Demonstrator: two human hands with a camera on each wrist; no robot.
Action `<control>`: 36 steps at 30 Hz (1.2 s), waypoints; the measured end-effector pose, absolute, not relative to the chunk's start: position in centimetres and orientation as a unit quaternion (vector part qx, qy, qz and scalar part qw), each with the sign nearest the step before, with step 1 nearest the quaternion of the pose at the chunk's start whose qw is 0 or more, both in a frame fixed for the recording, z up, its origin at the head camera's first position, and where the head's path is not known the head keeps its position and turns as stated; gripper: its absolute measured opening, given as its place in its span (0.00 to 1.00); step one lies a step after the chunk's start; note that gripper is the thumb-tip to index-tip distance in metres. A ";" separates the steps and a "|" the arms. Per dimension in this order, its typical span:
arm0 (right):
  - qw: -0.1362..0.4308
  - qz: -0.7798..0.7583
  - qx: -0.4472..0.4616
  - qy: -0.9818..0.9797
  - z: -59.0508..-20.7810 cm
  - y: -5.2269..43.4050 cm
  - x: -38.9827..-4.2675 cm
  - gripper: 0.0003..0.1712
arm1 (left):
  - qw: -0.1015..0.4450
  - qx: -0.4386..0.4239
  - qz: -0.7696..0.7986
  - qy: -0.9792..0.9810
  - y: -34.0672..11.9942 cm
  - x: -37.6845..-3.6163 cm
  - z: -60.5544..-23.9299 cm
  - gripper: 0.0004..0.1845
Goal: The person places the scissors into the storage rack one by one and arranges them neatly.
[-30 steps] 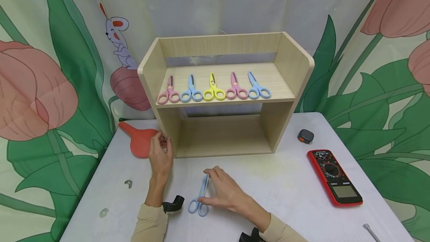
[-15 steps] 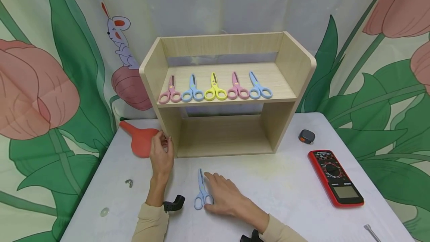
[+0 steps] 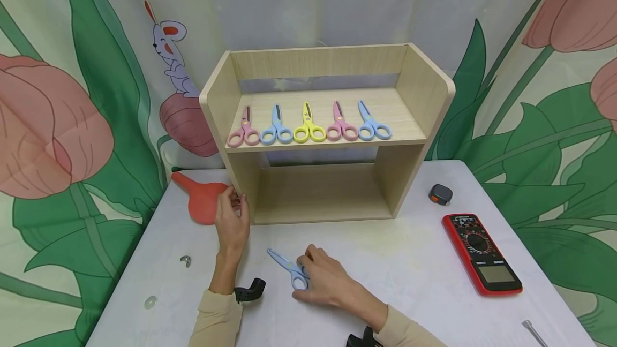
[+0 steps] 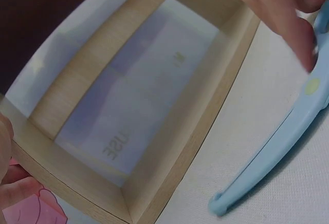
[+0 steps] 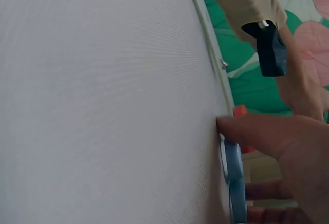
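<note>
A two-tier wooden shelf (image 3: 328,191) stands on the white table. My left hand (image 3: 232,224) holds the front edge of its left side panel, thumb and fingers on either side of the board in the left wrist view. A pair of light blue scissors (image 3: 285,263) lies on the table before the shelf, blades pointing to the upper left. My right hand (image 3: 328,277) has its thumb and fingers around the scissors' handles, partly hiding one loop. In the right wrist view, thumb and fingers lie on opposite sides of the blue handles (image 5: 234,165).
Pink scissors (image 3: 243,128), yellow scissors (image 3: 308,125) and several others line the upper tier. A red rubber bulb (image 3: 204,203) lies left of the shelf. To the right are a tape measure (image 3: 441,194), a red multimeter (image 3: 482,255) and a wrench (image 3: 534,332). A wing nut (image 3: 185,261) lies left.
The blue scissors have turned, their blades swinging from pointing up to the upper left. My right hand's fingers have closed in on the handles. The left hand has stayed on the panel.
</note>
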State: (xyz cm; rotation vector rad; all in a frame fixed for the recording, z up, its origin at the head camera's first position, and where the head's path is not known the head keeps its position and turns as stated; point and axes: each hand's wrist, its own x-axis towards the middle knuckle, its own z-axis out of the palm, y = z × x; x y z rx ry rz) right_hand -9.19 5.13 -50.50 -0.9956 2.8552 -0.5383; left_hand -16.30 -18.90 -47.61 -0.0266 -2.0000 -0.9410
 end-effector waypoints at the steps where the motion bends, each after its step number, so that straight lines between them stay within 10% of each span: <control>1: 0.028 -0.176 -0.326 0.929 -50.5 5.1 -9.2 0.35 | 0.446 -0.009 -0.381 -0.810 -18.9 -16.3 -47.6 0.16; 16: -0.026 -0.263 -0.324 0.908 -48.9 7.4 -10.3 0.28 | 0.454 -0.016 -0.379 -0.806 -18.9 -16.5 -47.6 0.15; 36: -0.370 -0.362 -0.283 0.808 -36.0 14.6 -11.9 0.34 | 0.455 -0.016 -0.367 -0.811 -19.0 -16.4 -47.6 0.15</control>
